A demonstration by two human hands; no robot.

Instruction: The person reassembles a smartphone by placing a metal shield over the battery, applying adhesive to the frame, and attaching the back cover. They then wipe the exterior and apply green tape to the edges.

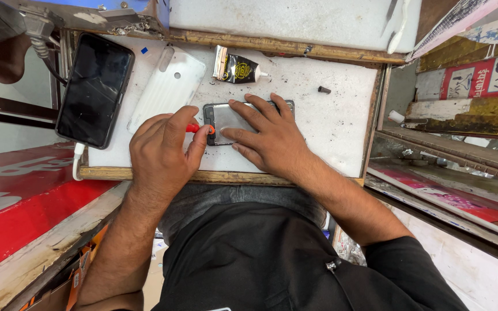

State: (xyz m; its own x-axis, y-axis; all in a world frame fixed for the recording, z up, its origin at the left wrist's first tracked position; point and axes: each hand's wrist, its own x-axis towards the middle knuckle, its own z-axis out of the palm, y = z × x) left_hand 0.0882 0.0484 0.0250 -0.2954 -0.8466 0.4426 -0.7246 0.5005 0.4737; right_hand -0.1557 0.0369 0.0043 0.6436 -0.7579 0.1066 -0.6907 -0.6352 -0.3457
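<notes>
A grey phone [226, 118] lies back-up near the front of a white work board [329, 115]. My right hand [266, 135] rests flat on it, fingers spread over its back and top edge. My left hand [159, 150] grips a small red-handled screwdriver [199, 128]. The tool's orange end meets the phone's left edge, and its tip is hidden by my fingers.
A black phone [94, 89] with a white cable [78, 158] lies at the board's left, beside a white back cover [168, 86]. A black glue tube [238, 69] and a small dark part [324, 89] sit further back. A red surface [24, 201] is left, cluttered shelves [462, 115] right.
</notes>
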